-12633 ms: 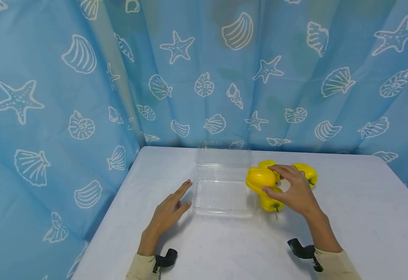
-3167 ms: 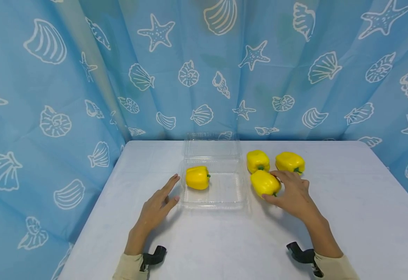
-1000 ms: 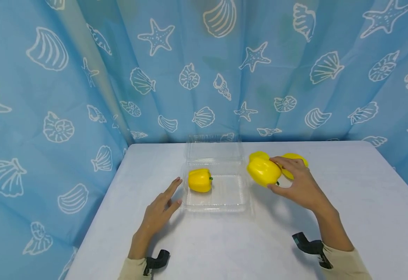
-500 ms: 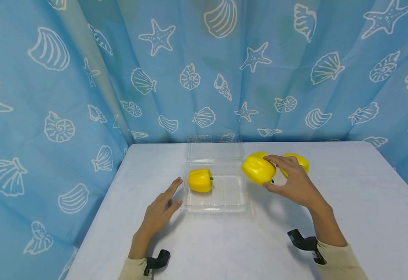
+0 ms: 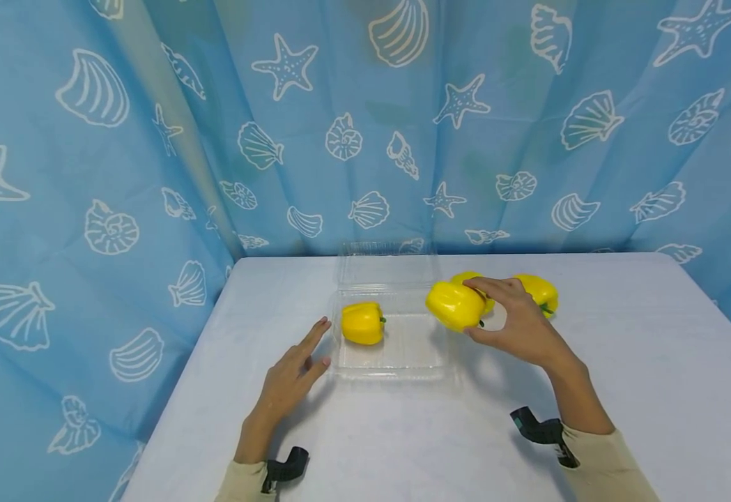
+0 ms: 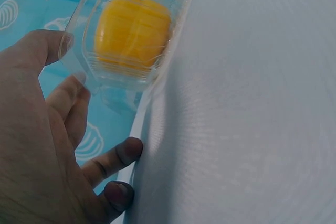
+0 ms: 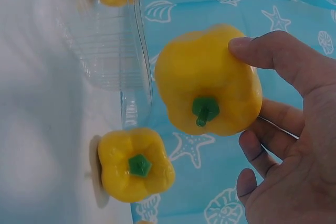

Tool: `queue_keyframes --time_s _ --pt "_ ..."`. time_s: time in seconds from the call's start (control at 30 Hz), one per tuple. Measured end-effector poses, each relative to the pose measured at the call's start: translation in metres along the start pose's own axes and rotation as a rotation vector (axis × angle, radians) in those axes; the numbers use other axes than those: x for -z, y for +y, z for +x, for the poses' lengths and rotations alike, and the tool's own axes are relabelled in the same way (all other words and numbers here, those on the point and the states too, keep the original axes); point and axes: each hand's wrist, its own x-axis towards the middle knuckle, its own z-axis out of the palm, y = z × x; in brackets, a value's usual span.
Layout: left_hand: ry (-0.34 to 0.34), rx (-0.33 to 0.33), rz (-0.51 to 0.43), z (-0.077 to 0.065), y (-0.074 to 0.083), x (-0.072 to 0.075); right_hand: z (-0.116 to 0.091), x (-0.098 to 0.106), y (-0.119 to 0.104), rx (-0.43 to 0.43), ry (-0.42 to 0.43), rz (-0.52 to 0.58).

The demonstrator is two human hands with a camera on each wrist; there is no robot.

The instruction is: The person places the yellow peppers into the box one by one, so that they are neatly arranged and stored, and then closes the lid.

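In the head view, a yellow bell pepper (image 5: 453, 305) is held above the table by my right hand (image 5: 518, 324), at the right rim of a clear plastic clamshell container (image 5: 412, 348). The right wrist view shows thumb and fingers gripping this bell pepper (image 7: 205, 72), its green stem facing the camera. A second bell pepper (image 5: 362, 323) lies in the container's left half. My left hand (image 5: 288, 380) is by the container's left side with fingers extended; in the left wrist view its thumb and a fingertip touch the clear wall (image 6: 92, 72).
Two more bell peppers rest on the white table: one (image 5: 489, 305) partly hidden behind the held pepper, the other (image 5: 539, 293) farther right. The container's lid (image 5: 387, 270) stands raised at the back. A blue shell-print curtain (image 5: 352, 104) hangs behind the table.
The first bell pepper, in my right hand earliest, now lies in the container. My right hand has since gripped another bell pepper, lifted it and moved it left. My left hand stays by the container.
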Motion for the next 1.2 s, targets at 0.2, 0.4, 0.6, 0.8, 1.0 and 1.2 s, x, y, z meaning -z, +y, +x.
queue_keyframes --time_s 0.2,0.4,0.6,0.8,1.0,1.2 --pt "0.014 -0.01 0.002 -0.001 -0.001 0.0 0.006 -0.002 -0.003 0.011 -0.016 -0.001" --pt "0.02 -0.01 0.003 0.0 -0.001 0.0 0.012 -0.006 -0.005 0.027 -0.028 0.009" --pt "0.011 -0.013 0.0 0.0 0.0 0.001 0.015 -0.009 -0.006 0.031 -0.039 0.01" --pt "0.007 -0.028 -0.003 0.0 0.0 0.003 0.02 -0.014 -0.005 0.101 -0.016 0.017" --pt "0.006 -0.025 -0.004 0.0 -0.001 0.004 0.024 -0.019 -0.006 0.123 -0.019 0.041" --pt "0.004 -0.013 -0.013 0.0 0.0 0.003 0.026 -0.021 -0.007 0.105 -0.047 0.057"
